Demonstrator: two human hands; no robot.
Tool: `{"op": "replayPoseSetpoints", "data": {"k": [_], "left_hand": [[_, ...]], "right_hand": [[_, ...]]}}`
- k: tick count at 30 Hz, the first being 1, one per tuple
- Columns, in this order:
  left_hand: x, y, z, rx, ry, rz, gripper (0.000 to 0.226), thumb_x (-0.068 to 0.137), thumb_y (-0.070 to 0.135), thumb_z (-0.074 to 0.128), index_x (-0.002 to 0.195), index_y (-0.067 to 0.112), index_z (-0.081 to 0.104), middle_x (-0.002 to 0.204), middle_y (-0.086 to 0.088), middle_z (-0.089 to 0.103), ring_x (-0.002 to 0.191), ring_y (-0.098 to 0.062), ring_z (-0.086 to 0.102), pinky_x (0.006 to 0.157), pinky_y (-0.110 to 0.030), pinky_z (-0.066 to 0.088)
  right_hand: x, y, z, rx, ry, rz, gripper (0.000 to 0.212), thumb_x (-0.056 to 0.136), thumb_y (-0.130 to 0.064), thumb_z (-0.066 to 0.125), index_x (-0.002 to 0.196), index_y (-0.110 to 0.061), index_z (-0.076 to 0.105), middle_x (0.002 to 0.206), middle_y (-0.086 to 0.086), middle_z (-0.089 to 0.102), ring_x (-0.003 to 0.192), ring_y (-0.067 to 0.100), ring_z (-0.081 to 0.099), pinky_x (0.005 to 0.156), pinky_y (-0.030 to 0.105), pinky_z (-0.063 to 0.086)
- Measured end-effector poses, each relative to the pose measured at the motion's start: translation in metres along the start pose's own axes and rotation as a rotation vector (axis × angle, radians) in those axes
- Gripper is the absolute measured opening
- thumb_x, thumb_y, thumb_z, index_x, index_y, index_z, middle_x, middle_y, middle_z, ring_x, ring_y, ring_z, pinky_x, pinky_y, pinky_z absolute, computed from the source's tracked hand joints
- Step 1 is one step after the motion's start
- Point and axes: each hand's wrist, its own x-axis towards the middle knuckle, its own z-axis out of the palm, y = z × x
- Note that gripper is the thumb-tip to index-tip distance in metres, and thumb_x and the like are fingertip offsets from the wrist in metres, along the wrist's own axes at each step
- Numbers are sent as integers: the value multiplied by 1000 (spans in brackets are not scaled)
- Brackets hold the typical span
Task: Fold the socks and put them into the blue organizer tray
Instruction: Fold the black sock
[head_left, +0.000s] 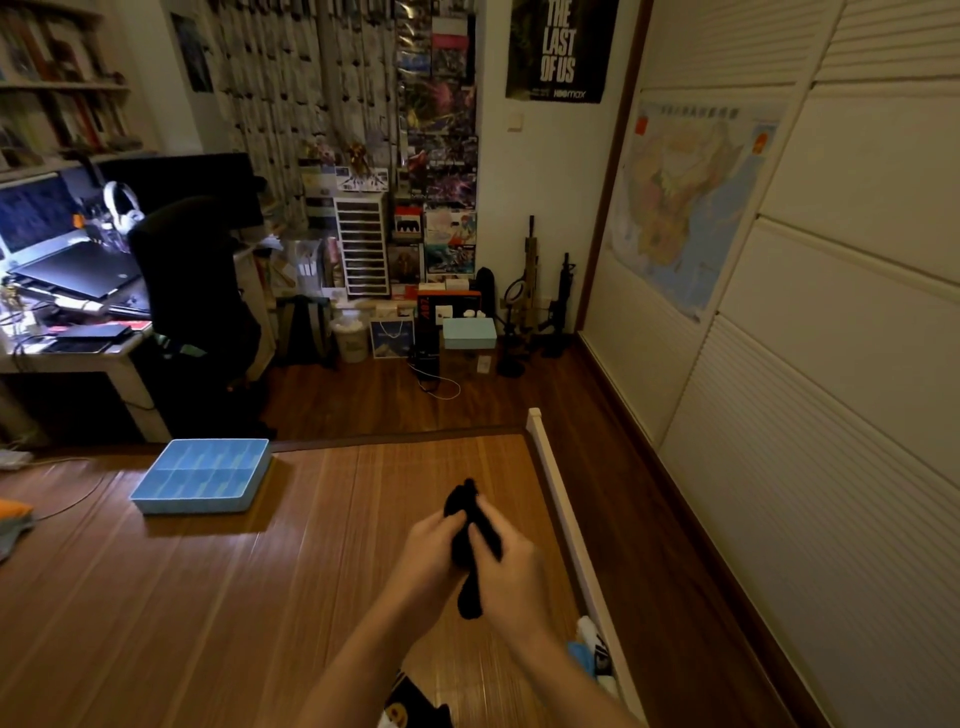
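A black sock (464, 519) is bunched between both my hands above the bamboo mat (260, 597). My left hand (428, 553) grips its left side and my right hand (511, 571) grips its right side; the sock's tail hangs down between my wrists. The blue organizer tray (200, 506), divided into several compartments, sits on the mat to the far left of my hands; no socks show inside it. More socks, white and blue (589, 647) and black with yellow (410, 701), lie near the bottom edge.
The mat ends at a white rail (558, 488) on the right, with wood floor and a closet wall beyond. A desk with a laptop and a black chair (192, 291) stand at the far left. Grey and orange cloth (13, 525) lies at the left edge.
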Motion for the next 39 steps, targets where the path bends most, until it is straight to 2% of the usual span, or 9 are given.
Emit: {"op": "replayPoseSetpoints", "data": {"k": [4,14,17,20,22,24,26,30,39], "left_hand": [[-4,-2,6,-40,49,17,29,105,18,52,118,1,71,116,-24,73,105,-35,71,82,-35,58],[-14,2,10,57,121,22,31,108,27,48,125,13,69,115,-13,77,112,-31,71,98,-41,55],[-20,7,8,172,134,61,27,98,35,67,122,22,69,108,-4,79,103,-22,76,95,-43,59],[-22,11,-3,200,208,107,29,95,24,71,121,10,70,108,-13,78,101,-29,76,97,-53,58],[-24,14,-6,141,231,118,25,101,19,61,120,5,70,111,-18,77,103,-33,75,95,-50,59],[-25,17,-6,63,231,112,27,105,18,54,123,4,67,113,-19,76,104,-34,74,87,-44,61],[-27,21,-5,-44,232,114,28,105,19,53,125,4,66,114,-18,76,105,-32,75,80,-38,61],[-38,29,-8,-374,176,55,36,99,19,59,129,0,64,123,-22,72,110,-32,73,78,-37,63],[-65,23,-44,-561,209,134,37,85,10,60,122,9,65,112,-22,75,95,-34,74,68,-36,66]], "right_hand": [[-12,-2,11,-110,-2,-71,52,106,-14,49,155,-24,35,159,-7,39,147,5,34,119,23,33],[-15,-12,21,-166,19,-54,54,109,-20,41,159,-28,24,158,-6,41,141,8,43,112,22,43],[-21,-15,25,-40,-156,-91,63,107,-19,44,158,-40,14,158,-23,29,148,0,28,114,12,32],[-27,-11,20,33,-259,-110,74,101,-9,55,161,-30,18,162,-21,23,150,-1,22,123,28,29],[-33,-1,18,48,-84,-146,54,98,-9,61,142,-37,52,146,-22,49,135,-4,45,111,19,42],[-43,7,18,120,101,22,17,97,-26,64,96,-42,69,97,-17,68,88,-2,64,75,13,50],[-41,8,18,429,84,434,38,98,-49,57,76,-22,73,68,0,67,61,12,60,58,24,46],[-27,0,17,1296,-285,870,96,81,-78,52,112,11,72,118,31,68,114,43,64,106,49,47],[20,-32,-11,1310,-93,540,46,95,-23,61,137,-3,57,127,20,67,118,34,63,102,41,49]]}}
